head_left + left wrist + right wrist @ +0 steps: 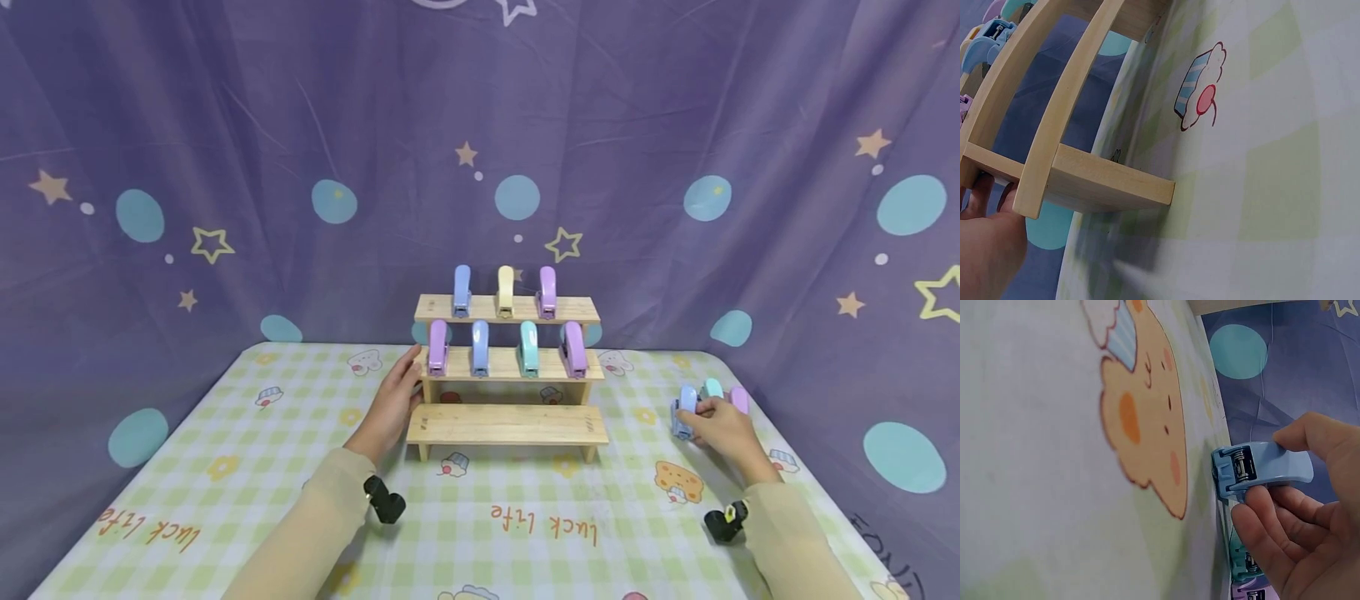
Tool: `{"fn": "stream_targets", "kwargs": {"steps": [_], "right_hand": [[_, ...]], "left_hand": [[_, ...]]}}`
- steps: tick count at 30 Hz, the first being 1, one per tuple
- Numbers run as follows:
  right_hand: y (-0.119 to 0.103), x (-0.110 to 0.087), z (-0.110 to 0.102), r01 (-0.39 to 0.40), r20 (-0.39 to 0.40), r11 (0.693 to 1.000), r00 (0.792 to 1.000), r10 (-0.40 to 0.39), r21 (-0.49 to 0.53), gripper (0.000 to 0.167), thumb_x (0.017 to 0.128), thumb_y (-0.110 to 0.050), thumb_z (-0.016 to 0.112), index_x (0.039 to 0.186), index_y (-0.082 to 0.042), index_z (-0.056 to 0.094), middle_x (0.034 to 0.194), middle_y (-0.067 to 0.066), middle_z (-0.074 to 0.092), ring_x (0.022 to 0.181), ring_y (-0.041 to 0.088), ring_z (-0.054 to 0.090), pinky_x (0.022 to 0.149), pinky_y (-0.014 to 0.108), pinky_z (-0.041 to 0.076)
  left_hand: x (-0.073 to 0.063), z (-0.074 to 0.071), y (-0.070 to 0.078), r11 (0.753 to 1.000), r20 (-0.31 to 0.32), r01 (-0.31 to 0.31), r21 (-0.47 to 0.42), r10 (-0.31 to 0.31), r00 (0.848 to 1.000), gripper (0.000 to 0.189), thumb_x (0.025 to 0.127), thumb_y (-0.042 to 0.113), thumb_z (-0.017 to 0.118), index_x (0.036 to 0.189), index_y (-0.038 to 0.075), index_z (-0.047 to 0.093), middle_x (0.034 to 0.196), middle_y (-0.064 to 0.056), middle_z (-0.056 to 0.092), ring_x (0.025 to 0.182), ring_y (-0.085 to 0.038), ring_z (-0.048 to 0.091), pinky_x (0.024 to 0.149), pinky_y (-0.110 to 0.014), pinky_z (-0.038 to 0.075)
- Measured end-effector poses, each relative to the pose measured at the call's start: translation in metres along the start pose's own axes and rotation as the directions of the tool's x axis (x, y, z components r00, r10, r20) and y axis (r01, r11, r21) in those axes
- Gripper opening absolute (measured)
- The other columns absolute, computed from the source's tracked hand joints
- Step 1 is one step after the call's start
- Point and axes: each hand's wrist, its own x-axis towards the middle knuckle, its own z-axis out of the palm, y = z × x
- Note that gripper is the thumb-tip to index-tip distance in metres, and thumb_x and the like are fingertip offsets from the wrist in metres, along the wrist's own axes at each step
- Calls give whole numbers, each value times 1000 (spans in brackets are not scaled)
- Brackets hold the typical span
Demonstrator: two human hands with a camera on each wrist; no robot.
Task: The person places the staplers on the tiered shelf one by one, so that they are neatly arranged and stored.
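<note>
My left hand (389,409) holds the left end of a three-tier wooden stand (508,425). In the left wrist view its fingertips reach round the side frame (995,164). At the right, my right hand (723,429) pinches a light blue stapler (686,408) standing on end. Its thumb is on one side of the blue body (1279,464), its fingers on the other. Beside it are a teal stapler (711,388) and a purple stapler (738,399), partly hidden by the hand.
On the stand's top tier are blue (462,290), yellow (506,290) and purple (547,292) staplers. Its middle tier carries several more, including a teal one (528,348). The bottom tier shows bare wood. A checked cloth (300,433) covers the table; a purple curtain (420,208) hangs behind.
</note>
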Motion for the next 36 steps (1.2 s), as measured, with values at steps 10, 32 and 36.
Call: {"fn": "stream_targets", "kwargs": {"steps": [10, 32, 36], "right_hand": [[-13, -3, -1, 53, 11, 998, 999, -53, -25, 47, 94, -42, 68, 106, 1, 56, 104, 18, 64, 74, 17, 64, 68, 30, 52], [-78, -26, -3, 206, 202, 963, 950, -240, 174, 35, 94, -29, 72, 106, -2, 53, 98, 12, 58, 85, 23, 62, 76, 38, 59], [-85, -27, 1, 223, 226, 954, 937, -265, 198, 34, 93, -27, 74, 106, -2, 54, 98, 12, 58, 82, 23, 62, 75, 38, 57]], "left_hand": [[-1, 1, 1, 1000, -16, 3, 6, -3, 1000, 53, 112, 30, 34, 162, 23, 20, 162, -8, 27, 144, -30, 32, 118, -44, 28], [0, 0, 0, 1000, 1, -8, -10, 8, 1000, 52, 112, 29, 34, 162, 22, 20, 161, -9, 28, 144, -31, 33, 117, -46, 30], [0, 0, 0, 1000, -4, -9, -8, 9, 1000, 52, 112, 29, 34, 162, 22, 20, 161, -9, 28, 144, -31, 33, 118, -45, 30]]}}
